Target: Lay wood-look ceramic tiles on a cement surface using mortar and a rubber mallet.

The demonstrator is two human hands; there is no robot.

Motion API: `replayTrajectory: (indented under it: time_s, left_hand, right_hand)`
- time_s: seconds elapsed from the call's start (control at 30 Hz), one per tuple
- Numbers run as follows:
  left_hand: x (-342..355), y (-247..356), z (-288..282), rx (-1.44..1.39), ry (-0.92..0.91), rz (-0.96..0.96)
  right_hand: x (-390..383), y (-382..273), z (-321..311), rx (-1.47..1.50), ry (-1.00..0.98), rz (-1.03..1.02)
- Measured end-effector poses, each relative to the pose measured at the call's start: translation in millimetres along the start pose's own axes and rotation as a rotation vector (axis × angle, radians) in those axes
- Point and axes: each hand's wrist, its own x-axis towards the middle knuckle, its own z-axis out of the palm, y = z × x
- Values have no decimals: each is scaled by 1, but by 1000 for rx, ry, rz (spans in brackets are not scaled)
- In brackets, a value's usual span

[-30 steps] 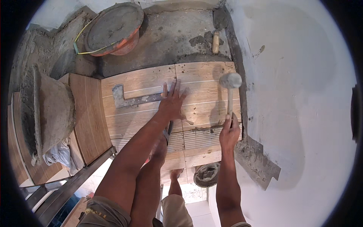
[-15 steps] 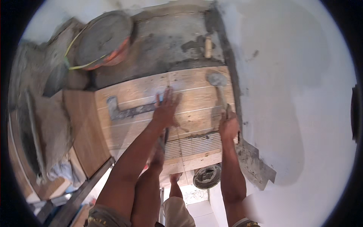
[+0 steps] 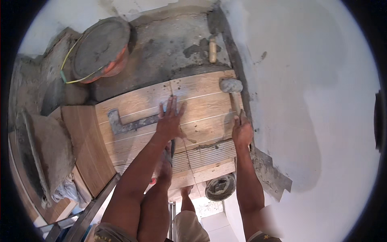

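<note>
Wood-look tiles (image 3: 201, 107) lie under both your hands: left hand (image 3: 170, 121) flat, fingers spread (near a grey mortar smear), right hand (image 3: 242, 131) gripping a rubber mallet (image 3: 231, 86), head ahead of the knuckles.

Landmark: wood-look tile (image 3: 193, 111). Right: white wall (image 3: 306, 101) blocks, touching edge. On tile: L-shaped trowel (image 3: 125, 123) left part, mallet (image 3: 231, 90) right part; centre strip between them passable. Beyond: grey screed open, orange bucket (image 3: 100, 48) far-left.
</note>
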Motion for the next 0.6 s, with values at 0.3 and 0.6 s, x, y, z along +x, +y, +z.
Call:
replayTrajectory:
  time_s: [0.3,0.6]
  left_hand:
    - [2,-2,8,-14,-1,17]
    - [2,0,8,-24,-1,23]
  right_hand:
    - [-12,-35,30,211,209,-169]
    - [-21,-14,55,165,151,-125]
